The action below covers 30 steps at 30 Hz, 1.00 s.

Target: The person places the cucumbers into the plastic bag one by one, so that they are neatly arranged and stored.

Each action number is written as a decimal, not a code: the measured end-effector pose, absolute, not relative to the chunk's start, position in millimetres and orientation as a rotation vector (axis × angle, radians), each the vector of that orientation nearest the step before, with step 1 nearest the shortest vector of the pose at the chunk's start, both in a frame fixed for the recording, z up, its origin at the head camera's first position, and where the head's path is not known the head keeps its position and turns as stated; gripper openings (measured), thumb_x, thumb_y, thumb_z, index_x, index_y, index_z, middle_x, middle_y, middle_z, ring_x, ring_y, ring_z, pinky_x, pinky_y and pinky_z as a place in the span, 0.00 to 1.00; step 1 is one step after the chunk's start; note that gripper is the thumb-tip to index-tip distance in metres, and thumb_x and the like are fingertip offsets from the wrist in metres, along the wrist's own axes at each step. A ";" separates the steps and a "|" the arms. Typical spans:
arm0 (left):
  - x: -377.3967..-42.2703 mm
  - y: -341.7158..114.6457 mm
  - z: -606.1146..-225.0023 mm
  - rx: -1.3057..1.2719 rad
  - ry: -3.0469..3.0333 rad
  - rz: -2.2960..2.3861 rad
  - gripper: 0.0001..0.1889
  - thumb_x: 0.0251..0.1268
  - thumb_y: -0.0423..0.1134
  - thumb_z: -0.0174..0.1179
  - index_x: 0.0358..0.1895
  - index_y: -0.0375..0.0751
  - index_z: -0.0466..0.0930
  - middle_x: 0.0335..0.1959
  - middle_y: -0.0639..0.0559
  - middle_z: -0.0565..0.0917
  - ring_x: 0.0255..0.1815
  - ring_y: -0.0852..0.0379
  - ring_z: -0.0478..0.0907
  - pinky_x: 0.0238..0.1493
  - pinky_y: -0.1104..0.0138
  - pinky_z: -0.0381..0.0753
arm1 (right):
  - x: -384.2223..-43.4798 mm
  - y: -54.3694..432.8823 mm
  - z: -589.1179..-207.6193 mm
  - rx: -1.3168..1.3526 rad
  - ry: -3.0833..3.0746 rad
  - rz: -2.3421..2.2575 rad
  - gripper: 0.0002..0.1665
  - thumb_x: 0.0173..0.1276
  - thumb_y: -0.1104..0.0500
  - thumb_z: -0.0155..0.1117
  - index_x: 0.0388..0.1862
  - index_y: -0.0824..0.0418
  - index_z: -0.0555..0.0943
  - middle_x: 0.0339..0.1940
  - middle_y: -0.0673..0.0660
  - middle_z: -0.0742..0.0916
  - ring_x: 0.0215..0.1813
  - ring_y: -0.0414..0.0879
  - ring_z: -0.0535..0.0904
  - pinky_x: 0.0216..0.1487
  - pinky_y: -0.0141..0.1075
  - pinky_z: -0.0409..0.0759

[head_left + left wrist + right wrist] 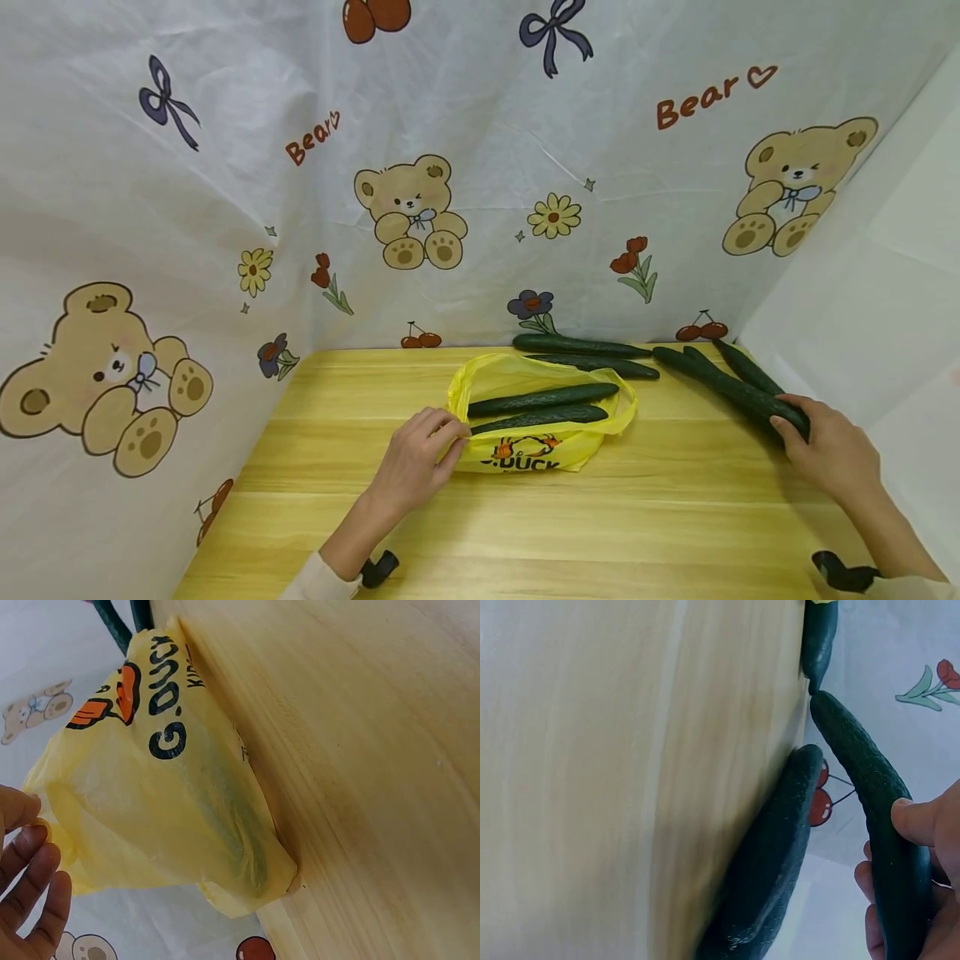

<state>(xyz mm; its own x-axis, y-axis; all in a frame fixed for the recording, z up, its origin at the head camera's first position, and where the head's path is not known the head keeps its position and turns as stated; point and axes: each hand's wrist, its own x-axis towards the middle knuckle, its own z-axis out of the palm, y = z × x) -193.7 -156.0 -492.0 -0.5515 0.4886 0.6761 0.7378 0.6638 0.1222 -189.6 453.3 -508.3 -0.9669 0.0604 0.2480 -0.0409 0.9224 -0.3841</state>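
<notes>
A yellow plastic bag (pixel 585 454) with a printed duck lies on the table, its mouth open upward. Inside it, two cucumbers (pixel 543 400) show side by side. My left hand (pixel 420 458) pinches the bag's rim at its left end; in the left wrist view, thumb and forefinger meet at the edge of the bag (pixel 150 825). At the right, my right hand (pixel 836 446) grips one end of a cucumber (pixel 874 784), the thumb on top and the fingers beneath. Beside this one lie two more cucumbers (pixel 769 859), partly overlapping.
Behind the bag, two cucumbers (pixel 592 367) lie near the table's back edge. A white cloth (pixel 487 283) printed with bears hangs behind and at the left of the wooden table (pixel 600 533). A plain white wall (pixel 885 308) stands close on the right.
</notes>
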 end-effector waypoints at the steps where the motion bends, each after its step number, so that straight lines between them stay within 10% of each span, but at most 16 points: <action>1: -193.6 -156.1 -492.1 -0.943 -2.263 -0.529 0.09 0.66 0.36 0.77 0.44 0.52 0.89 0.42 0.59 0.87 0.40 0.59 0.83 0.39 0.67 0.83 | -189.6 452.5 -507.8 -0.007 -2.816 0.569 0.32 0.83 0.47 0.61 0.74 0.67 0.75 0.59 0.84 0.82 0.44 0.78 0.83 0.26 0.52 0.74; 16: -193.9 -155.3 -492.6 -0.937 -2.259 -0.525 0.10 0.64 0.36 0.78 0.44 0.51 0.89 0.41 0.60 0.88 0.40 0.60 0.83 0.38 0.68 0.83 | -188.5 436.9 -494.0 0.262 -2.647 0.731 0.24 0.80 0.58 0.66 0.71 0.62 0.79 0.63 0.81 0.81 0.59 0.80 0.75 0.51 0.71 0.70; 20: -192.9 -155.7 -493.3 -0.936 -2.260 -0.520 0.10 0.64 0.36 0.78 0.44 0.51 0.89 0.41 0.60 0.88 0.40 0.61 0.83 0.39 0.69 0.83 | -190.3 432.5 -492.4 0.316 -2.624 0.815 0.24 0.80 0.58 0.68 0.72 0.56 0.81 0.66 0.64 0.85 0.66 0.43 0.79 0.67 0.38 0.72; 23: -192.8 -156.0 -494.2 -0.938 -2.256 -0.511 0.10 0.63 0.35 0.78 0.44 0.51 0.89 0.41 0.60 0.89 0.40 0.61 0.83 0.39 0.69 0.84 | -192.2 427.2 -489.6 0.365 -2.607 0.877 0.24 0.78 0.59 0.69 0.71 0.53 0.82 0.67 0.34 0.82 0.63 0.12 0.65 0.55 0.13 0.60; 26: -192.9 -156.2 -494.9 -0.938 -2.254 -0.505 0.10 0.63 0.36 0.78 0.44 0.51 0.88 0.41 0.61 0.89 0.41 0.61 0.84 0.40 0.69 0.84 | -194.6 420.1 -485.3 0.419 -2.595 0.943 0.24 0.78 0.61 0.70 0.71 0.54 0.82 0.62 0.16 0.74 0.63 0.07 0.60 0.53 0.10 0.59; 30: -192.5 -155.2 -494.4 -0.937 -2.255 -0.505 0.10 0.63 0.36 0.78 0.43 0.52 0.88 0.41 0.61 0.89 0.41 0.61 0.84 0.40 0.69 0.84 | -197.4 410.4 -479.2 0.487 -2.602 1.020 0.24 0.78 0.64 0.68 0.71 0.56 0.82 0.65 0.18 0.75 0.65 0.09 0.62 0.54 0.11 0.60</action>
